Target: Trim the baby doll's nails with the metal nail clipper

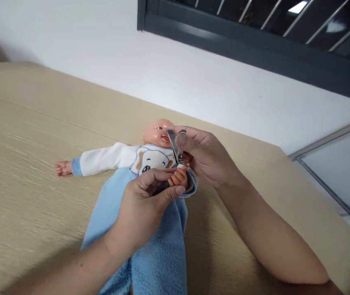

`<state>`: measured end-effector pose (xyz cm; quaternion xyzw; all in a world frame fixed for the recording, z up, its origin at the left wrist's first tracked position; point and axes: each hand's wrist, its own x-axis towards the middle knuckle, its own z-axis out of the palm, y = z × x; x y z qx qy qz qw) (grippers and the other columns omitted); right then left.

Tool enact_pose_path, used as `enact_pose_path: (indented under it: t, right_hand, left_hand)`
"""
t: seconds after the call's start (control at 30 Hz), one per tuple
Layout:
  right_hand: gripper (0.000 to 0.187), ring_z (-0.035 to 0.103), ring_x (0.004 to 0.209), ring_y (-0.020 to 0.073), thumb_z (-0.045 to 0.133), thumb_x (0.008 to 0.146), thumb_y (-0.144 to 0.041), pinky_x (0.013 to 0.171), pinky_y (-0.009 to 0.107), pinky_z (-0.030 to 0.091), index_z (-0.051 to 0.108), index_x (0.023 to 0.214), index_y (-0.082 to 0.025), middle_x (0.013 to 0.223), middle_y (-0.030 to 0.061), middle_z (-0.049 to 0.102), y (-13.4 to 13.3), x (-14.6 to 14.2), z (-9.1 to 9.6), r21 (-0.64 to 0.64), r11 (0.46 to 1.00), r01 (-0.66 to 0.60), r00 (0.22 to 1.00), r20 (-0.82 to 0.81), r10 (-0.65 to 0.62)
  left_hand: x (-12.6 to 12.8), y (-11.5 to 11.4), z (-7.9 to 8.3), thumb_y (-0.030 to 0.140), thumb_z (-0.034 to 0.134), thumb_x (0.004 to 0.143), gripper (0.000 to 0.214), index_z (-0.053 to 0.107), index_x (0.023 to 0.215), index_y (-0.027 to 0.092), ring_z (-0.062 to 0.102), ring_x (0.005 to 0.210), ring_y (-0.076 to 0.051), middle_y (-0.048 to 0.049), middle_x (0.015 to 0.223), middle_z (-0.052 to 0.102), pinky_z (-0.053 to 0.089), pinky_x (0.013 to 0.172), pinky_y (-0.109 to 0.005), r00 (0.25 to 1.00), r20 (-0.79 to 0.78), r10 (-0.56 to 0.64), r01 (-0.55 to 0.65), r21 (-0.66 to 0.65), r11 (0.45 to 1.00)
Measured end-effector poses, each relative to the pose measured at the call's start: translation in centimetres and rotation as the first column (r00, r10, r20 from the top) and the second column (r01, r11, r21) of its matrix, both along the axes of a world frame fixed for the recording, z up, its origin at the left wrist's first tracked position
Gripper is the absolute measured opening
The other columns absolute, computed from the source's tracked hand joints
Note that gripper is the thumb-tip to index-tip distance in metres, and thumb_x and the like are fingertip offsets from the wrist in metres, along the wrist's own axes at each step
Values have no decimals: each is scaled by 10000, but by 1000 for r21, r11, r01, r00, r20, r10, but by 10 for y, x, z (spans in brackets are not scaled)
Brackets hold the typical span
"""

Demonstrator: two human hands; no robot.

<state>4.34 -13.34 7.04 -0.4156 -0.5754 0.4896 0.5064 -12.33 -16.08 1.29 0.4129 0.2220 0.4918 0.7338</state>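
Nearest to us, our two bare forearms reach in over the table [24, 172], and between them lie the blue trousers [159, 250] of a doll [121, 157]. The doll lies on its back in the middle of the tabletop, its head pointing away from us. Our left hand [142, 205] comes across the doll's belly and grasps the doll's hand [178, 177] on our right side, thumb below and fingers behind. That small hand is raised off the table, its fingers curled, with a blue cuff [193, 184] around the wrist.

Just above it, our right hand [210, 151] grips a silver clipper [172, 141] between thumb and fingers. The clipper's arms spread upward in a V, and its lower end is at the doll's fingers; we cannot tell whether it touches them.

Behind our hands we see the white top with its animal face [153, 159], and the doll's other arm [101, 159] stretched out to our left on the wood. Farther on is the doll's bald head [156, 133], partly covered by the clipper. Beyond the table's edge stand a white wall [101, 53] and a dark-framed window [224, 32] with bars.
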Motion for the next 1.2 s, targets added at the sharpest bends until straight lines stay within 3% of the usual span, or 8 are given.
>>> enact_pose_path:
  t: [0.3, 0.5, 0.67, 0.8, 0.93, 1.07, 1.2]
  right_hand:
    - [308, 426, 653, 58, 758, 965, -453, 522, 177, 302, 829, 1130, -203, 843, -2, 530, 2, 1, -3, -25, 997, -71, 997, -43, 70]
    - [298, 505, 684, 72, 792, 938, -426, 565, 186, 385, 819, 1139, -207, 929, 14, 624, 1, -1, -1, -61, 997, -49, 998, -42, 46]
    - [286, 480, 666, 64, 807, 921, -432, 569, 202, 388, 817, 1106, -214, 1089, 35, 686, -2, -5, 0, -64, 998, -10, 998, -57, 7]
    - [386, 417, 617, 74, 810, 903, -507, 514, 212, 323, 806, 1168, -227, 950, 20, 660, -1, -6, -1, -62, 997, 40, 997, -65, -44]
    - [385, 426, 625, 77, 814, 895, -519, 523, 214, 322, 808, 1134, -217, 891, 9, 623, 0, -5, -2, -62, 998, -11, 997, -76, 6]
    - [281, 446, 647, 70, 764, 952, -460, 549, 210, 332, 817, 1064, -207, 941, 23, 643, 1, -3, -4, -74, 996, -49, 997, -55, 45]
    - [310, 435, 626, 61, 755, 954, -473, 538, 214, 326, 824, 1117, -218, 1034, 40, 673, 0, -4, -5, -89, 995, -47, 997, -60, 42]
  left_hand:
    - [-1, 0, 1, 231, 981, 731, 190, 830, 841, 195, 769, 884, -97, -7, 932, 843, 604, 867, -171, 1000, -1, -10, 10, -22, 1000]
    - [0, 0, 1, 222, 968, 748, 179, 822, 848, 193, 760, 873, -94, -1, 917, 836, 602, 857, -177, 1000, 1, -23, 23, -25, 999]
    - [-1, 0, 2, 263, 993, 722, 231, 810, 837, 182, 759, 864, -112, -11, 907, 828, 609, 855, -213, 1000, -11, -13, 13, -32, 999]
    - [-1, 0, 2, 271, 994, 722, 236, 810, 843, 187, 761, 872, -115, -13, 926, 836, 610, 864, -220, 1000, -10, -13, 13, -29, 1000]
    - [-1, 0, 4, 282, 992, 727, 236, 805, 834, 187, 763, 870, -120, -14, 923, 837, 613, 862, -229, 1000, -11, -8, 7, -15, 1000]
    - [0, 0, 4, 286, 997, 721, 245, 804, 832, 183, 765, 863, -125, -18, 925, 837, 619, 854, -236, 1000, -12, 1, -1, -12, 1000]
    - [0, 0, 3, 255, 982, 741, 210, 807, 836, 187, 762, 863, -111, -6, 911, 835, 612, 857, -212, 1000, 2, -3, 3, -11, 1000]
